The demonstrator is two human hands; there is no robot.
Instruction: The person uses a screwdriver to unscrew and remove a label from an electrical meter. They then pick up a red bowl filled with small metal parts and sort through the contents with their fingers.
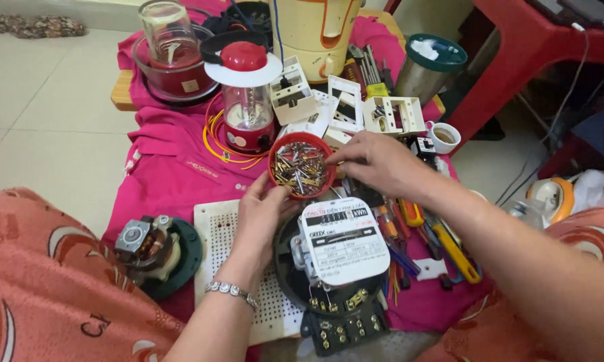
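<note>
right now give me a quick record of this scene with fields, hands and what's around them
left hand: left hand holds the red bowl by its near rim
right hand: right hand at the bowl's far-right edge, fingers pinched over the contents
bowl contents: small metal screws and parts
in front: electricity meter on a black base, cover off
under left wrist: white perforated board
right of meter: screwdrivers and pliers
left: small motor
behind bowl: red blender jar
surface: pink cloth
</note>
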